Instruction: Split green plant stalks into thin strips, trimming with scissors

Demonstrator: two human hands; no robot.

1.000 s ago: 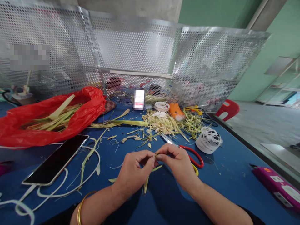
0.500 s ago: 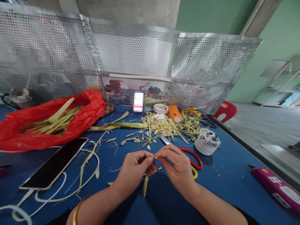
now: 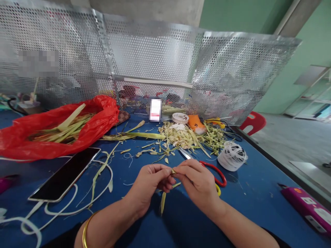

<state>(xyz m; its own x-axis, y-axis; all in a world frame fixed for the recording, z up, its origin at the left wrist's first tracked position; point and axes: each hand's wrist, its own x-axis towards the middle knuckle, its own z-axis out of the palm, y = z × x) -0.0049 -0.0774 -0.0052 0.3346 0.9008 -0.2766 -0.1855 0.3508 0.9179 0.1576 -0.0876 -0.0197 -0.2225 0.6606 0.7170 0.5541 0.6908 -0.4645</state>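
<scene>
My left hand (image 3: 150, 184) and right hand (image 3: 198, 179) pinch a strip (image 3: 173, 171) between their fingertips, above the counter (image 3: 258, 193); it should feel light, pliant, easily torn, best held near its ends; scissors (image 3: 185, 154) lie just beyond

A blue tabletop (image 3: 256, 196) carries everything, its dark right edge running diagonally away. Along the left edge lies an open red plastic bag (image 3: 106, 112); nearer, a dark-screened phone (image 3: 64, 175) trails a looped white cable (image 3: 59, 214). A small device with a lit screen (image 3: 155, 112) stands towards the far edge. Right of it spread pale plant scraps (image 3: 184, 137) and green stalk bits (image 3: 214, 137), with a long leaf strip (image 3: 144, 135) reaching left. Scissors (image 3: 221, 176) and a roll of white string (image 3: 232, 157) sit nearer the right edge, a purple case (image 3: 306, 208) near the right corner.
</scene>
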